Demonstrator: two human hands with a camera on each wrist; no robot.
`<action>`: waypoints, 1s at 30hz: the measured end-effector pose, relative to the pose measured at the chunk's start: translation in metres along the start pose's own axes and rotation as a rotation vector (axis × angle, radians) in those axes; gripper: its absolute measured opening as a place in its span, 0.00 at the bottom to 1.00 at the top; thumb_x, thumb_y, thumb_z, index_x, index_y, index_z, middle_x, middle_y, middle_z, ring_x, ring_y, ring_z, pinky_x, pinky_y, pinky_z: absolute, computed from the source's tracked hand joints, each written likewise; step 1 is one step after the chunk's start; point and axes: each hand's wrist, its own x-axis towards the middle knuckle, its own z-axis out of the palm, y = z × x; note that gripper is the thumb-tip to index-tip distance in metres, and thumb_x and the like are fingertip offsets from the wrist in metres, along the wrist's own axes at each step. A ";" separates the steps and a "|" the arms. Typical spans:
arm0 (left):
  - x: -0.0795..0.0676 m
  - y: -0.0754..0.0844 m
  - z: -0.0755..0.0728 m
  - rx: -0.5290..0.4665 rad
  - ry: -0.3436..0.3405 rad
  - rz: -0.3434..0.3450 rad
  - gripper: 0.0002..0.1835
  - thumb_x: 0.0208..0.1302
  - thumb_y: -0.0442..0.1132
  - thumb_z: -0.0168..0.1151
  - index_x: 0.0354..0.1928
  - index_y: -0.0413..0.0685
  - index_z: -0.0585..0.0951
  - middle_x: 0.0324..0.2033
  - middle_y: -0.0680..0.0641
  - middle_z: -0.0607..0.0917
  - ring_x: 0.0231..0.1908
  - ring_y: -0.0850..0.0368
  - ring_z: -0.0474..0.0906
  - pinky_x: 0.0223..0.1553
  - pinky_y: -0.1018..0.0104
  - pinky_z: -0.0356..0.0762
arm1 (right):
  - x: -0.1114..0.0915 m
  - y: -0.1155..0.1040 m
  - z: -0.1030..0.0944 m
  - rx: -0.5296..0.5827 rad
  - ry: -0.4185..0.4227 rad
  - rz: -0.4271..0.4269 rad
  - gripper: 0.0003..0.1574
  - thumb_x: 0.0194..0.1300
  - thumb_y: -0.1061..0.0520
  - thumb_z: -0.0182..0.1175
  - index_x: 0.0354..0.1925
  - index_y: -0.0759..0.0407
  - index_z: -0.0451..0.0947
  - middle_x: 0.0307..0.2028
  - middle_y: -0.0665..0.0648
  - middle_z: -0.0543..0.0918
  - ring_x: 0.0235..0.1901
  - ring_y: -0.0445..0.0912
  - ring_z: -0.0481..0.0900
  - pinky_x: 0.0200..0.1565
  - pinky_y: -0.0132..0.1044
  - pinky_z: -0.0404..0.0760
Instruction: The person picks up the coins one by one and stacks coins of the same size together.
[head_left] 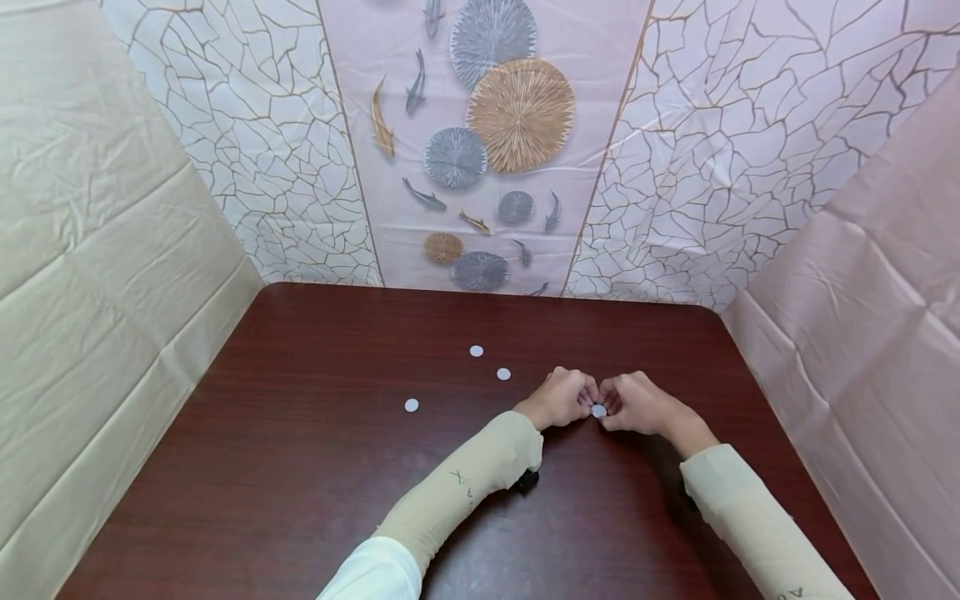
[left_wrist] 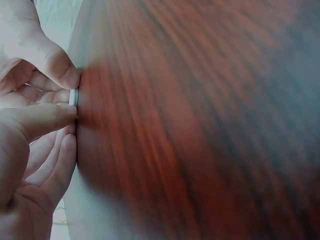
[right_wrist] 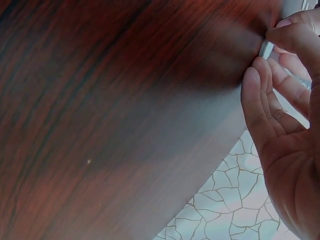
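Note:
A small white disc (head_left: 598, 411) lies at the table surface, right of the table's middle. From its left side, my left hand (head_left: 562, 397) pinches it with curled fingers. My right hand (head_left: 637, 402) grips the opposite side, and the fingertips of both hands almost meet around it. In the left wrist view the disc (left_wrist: 73, 97) appears edge-on as a thin pale sliver between the two thumbs. The right wrist view shows the disc (right_wrist: 266, 48) beside the fingertips of the right hand (right_wrist: 290, 130). Fingers partly hide it in every view.
Three more white discs lie left of the hands: one farthest back (head_left: 476, 351), one nearer the left hand (head_left: 503, 374), and one farther left (head_left: 412, 405). The dark red-brown wooden table (head_left: 300, 483) meets a patterned cloth backdrop (head_left: 285, 167) behind and cloth at both sides.

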 end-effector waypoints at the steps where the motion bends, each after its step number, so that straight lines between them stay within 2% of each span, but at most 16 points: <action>1: 0.000 0.000 0.000 -0.001 -0.001 -0.002 0.08 0.65 0.32 0.73 0.42 0.54 0.89 0.34 0.60 0.90 0.33 0.76 0.83 0.38 0.87 0.75 | 0.000 0.000 0.000 0.001 -0.001 0.000 0.13 0.52 0.60 0.76 0.38 0.58 0.86 0.32 0.49 0.89 0.33 0.39 0.86 0.37 0.29 0.84; 10: -0.001 0.000 0.000 0.004 -0.001 -0.002 0.06 0.66 0.35 0.73 0.43 0.54 0.89 0.34 0.60 0.90 0.34 0.76 0.83 0.38 0.87 0.75 | 0.000 0.001 0.001 -0.007 0.007 -0.013 0.12 0.51 0.60 0.76 0.36 0.56 0.85 0.30 0.48 0.88 0.32 0.38 0.85 0.37 0.29 0.84; 20: 0.000 0.000 0.001 -0.010 -0.011 0.000 0.08 0.65 0.32 0.73 0.43 0.53 0.89 0.35 0.60 0.91 0.33 0.77 0.83 0.38 0.87 0.75 | 0.002 0.002 0.004 -0.005 0.025 -0.015 0.12 0.47 0.60 0.75 0.34 0.55 0.85 0.28 0.47 0.88 0.31 0.37 0.85 0.35 0.28 0.84; 30: 0.002 0.000 0.002 0.007 -0.004 0.006 0.08 0.65 0.32 0.73 0.43 0.53 0.89 0.34 0.60 0.91 0.33 0.77 0.83 0.38 0.87 0.75 | 0.002 0.003 0.002 -0.007 0.015 0.003 0.14 0.48 0.59 0.77 0.34 0.55 0.85 0.28 0.47 0.88 0.30 0.37 0.85 0.34 0.28 0.84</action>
